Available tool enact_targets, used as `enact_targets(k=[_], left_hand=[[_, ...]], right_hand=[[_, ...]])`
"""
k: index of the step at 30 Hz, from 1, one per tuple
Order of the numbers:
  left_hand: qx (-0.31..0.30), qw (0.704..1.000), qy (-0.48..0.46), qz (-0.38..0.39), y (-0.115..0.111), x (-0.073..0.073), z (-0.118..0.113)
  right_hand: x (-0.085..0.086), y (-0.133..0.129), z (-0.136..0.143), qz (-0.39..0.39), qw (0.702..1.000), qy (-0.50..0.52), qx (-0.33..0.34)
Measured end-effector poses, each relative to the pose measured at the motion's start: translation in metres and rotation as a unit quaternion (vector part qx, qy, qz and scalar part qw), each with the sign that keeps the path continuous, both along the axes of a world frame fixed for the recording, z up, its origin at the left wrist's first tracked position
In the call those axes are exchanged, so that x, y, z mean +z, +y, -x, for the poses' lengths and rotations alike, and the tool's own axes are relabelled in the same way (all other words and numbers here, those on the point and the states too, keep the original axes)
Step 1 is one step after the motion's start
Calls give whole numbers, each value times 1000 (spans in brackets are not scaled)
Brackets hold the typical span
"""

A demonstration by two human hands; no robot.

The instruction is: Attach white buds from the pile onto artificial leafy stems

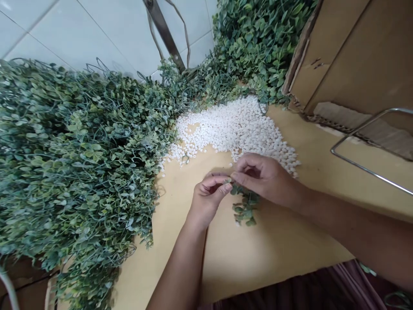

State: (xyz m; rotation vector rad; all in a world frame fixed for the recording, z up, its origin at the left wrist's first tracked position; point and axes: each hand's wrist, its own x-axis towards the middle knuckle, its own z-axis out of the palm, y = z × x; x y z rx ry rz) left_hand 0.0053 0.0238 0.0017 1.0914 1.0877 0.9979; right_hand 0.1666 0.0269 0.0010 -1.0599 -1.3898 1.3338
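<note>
My left hand [208, 196] and my right hand [264, 176] meet over the tan tabletop [274, 245], fingertips pinched together on the top end of a small green artificial leaf sprig [245, 207]. The sprig hangs down below my hands onto the table. Just beyond my fingers lies a heap of small white plastic beads [235, 125]. Whether a bead is between my fingertips I cannot tell.
A large mass of green artificial foliage [74, 159] covers the left side and runs along the back to the upper middle [254, 38]. Cardboard boxes [355, 56] stand at the right, with a metal wire frame [364, 142] before them. White tiled floor [97, 30] lies beyond.
</note>
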Motion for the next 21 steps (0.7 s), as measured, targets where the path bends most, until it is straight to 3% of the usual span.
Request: enact_targets(k=[4, 7, 15, 21], left_hand=[[54, 997, 9, -53, 0, -4, -4], [84, 994, 17, -71, 2, -6, -5], [-17, 998, 29, -51, 15, 2, -7], [-25, 998, 35, -47, 23, 0, -7]], right_hand=[[-6, -4, 14, -42, 998, 2, 43], [-4, -4, 15, -47, 996, -53, 59], [-2, 0, 4, -93, 974, -204, 31], [1, 1, -2, -99, 957, -271, 32]])
